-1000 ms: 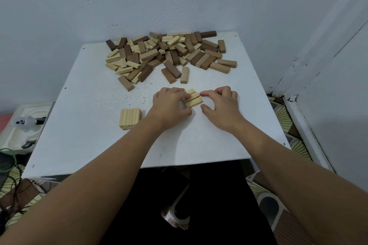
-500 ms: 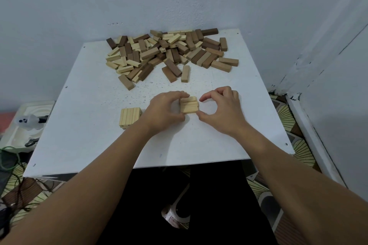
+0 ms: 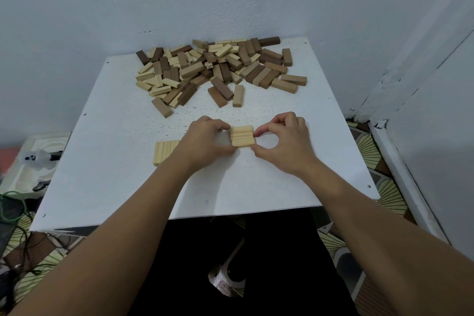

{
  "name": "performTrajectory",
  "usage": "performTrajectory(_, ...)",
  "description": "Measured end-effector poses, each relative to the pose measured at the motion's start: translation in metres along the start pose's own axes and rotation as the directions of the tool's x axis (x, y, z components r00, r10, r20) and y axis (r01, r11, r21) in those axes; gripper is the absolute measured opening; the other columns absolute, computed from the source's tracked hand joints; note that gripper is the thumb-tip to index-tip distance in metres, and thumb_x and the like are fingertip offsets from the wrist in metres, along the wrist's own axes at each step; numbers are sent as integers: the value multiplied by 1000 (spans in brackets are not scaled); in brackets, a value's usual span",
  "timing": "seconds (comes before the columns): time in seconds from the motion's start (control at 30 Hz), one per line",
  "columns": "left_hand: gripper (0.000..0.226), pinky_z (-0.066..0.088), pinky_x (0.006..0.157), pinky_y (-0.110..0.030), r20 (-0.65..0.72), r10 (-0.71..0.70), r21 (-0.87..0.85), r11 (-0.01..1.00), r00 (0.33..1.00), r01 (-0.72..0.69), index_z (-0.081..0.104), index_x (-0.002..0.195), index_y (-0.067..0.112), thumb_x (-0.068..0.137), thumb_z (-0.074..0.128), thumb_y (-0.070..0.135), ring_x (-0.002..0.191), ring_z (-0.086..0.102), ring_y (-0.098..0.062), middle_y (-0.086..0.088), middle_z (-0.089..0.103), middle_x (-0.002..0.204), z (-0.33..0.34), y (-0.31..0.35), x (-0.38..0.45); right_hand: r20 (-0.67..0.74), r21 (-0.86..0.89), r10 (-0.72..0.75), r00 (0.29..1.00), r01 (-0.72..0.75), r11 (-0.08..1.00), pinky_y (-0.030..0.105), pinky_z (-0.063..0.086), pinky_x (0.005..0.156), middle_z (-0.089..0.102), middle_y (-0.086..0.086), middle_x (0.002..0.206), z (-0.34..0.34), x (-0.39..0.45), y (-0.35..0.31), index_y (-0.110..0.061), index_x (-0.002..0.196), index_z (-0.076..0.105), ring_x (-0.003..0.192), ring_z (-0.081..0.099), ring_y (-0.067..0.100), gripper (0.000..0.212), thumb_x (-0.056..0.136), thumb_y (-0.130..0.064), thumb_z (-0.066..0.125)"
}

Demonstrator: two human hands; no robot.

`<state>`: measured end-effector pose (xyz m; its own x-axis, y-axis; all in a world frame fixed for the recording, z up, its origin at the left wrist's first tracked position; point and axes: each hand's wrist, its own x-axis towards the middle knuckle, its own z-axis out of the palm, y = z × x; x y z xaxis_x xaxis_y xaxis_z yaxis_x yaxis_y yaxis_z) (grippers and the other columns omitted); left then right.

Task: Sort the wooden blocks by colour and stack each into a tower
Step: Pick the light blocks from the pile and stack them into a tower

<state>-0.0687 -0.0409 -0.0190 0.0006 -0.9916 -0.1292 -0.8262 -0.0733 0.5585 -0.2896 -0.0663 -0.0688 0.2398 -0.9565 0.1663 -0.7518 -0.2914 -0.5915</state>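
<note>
The light is soft and a little dim, with a bluish tone. Faint shadows lie under the hands. Wide-angle distortion bends the edges; the centre is sharp.

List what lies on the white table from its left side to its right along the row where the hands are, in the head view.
Flat group of pale blocks → left hand → small set of pale blocks held between both hands → right hand → bare edge of the white table.

Block pile crowds far edge — near table open.
</note>
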Motion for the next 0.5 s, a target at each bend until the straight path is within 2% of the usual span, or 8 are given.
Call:
performTrajectory(0.17,54,45,87,-32,6,2,-14,1000,1000,-2,69,128,29,77,88,36,110,54,-17,2,56,114,-3,2,0,-8,27,1,1000,-1,1000,30,32,106,41,-11,112,0,-1,0,-47,103,71,109,35,11,29,77,-59,78)
performTrajectory(0.3,62,43,83,-28,-7,3,-24,1000,1000,-3,62,131,29,76,89,37,109,55,-14,4,57,116,-3,3,-2,-8,34,12,1000,-12,999,29,34,105,40,-11,111,0,-1,1,-46,97,69,107,34,9,27,76,-60,78)
performTrajectory(0.5,29,38,68,-22,-23,-20,-16,1000,1000,20,68,93,27,75,89,36,96,52,-11,4,53,104,-1,3,-4,4,47,19,1000,-19,999,28,34,104,41,-11,110,-2,-2,0,-46,85,69,106,34,9,19,75,-58,81)
